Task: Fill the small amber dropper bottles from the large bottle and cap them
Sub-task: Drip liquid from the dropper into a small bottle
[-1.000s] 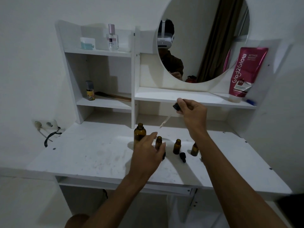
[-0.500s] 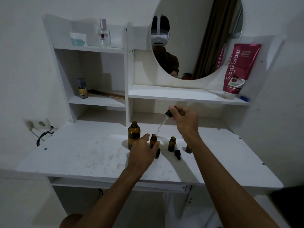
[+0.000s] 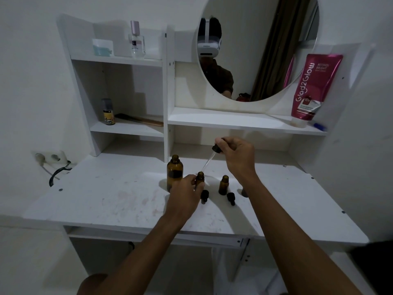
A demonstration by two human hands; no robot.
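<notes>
The left hand point(image 3: 185, 193) grips a small amber bottle point(image 3: 200, 179) on the desk point(image 3: 106, 201). The right hand point(image 3: 238, 154) pinches a dropper point(image 3: 209, 159), its tip at the bottle's mouth.

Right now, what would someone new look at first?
The two hands in the middle: the right hand pinches a dropper, its tip over a small bottle that the left hand grips. A big bottle stands open just left of them. A pink tube stands on the shelf, right of the round mirror.
</notes>
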